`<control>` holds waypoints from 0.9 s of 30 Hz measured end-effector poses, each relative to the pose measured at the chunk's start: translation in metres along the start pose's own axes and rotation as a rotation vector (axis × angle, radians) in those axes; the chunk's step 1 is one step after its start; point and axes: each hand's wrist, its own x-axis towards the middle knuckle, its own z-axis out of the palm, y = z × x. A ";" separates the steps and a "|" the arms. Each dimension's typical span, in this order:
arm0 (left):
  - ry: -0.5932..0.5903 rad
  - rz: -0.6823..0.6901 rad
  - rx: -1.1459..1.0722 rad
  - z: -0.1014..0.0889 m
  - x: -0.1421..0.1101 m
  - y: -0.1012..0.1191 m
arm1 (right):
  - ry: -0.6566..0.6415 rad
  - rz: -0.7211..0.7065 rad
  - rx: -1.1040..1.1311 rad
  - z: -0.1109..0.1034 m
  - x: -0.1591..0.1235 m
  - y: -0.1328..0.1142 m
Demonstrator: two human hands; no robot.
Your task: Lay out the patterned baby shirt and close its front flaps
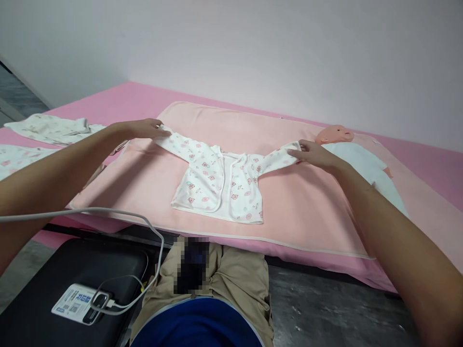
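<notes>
left hand [139,128] and right hand [314,154] each pinching a sleeve end of the baby shirt [220,180], fingertips tucked under cloth, doll [356,156] at 2 o'clock half covered.

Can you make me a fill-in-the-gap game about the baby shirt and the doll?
1. The baby shirt lies spread flat on a ____ blanket.
2. The left hand and right hand each hold the end of a ____.
3. The doll lies beside the ____ hand.
4. A white ____ runs to the device on the black case.

Missing words: pink; sleeve; right; cable
</notes>
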 end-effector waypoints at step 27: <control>-0.095 0.791 0.047 0.097 -0.182 0.149 | -0.087 -0.752 -0.388 0.156 -0.157 -0.090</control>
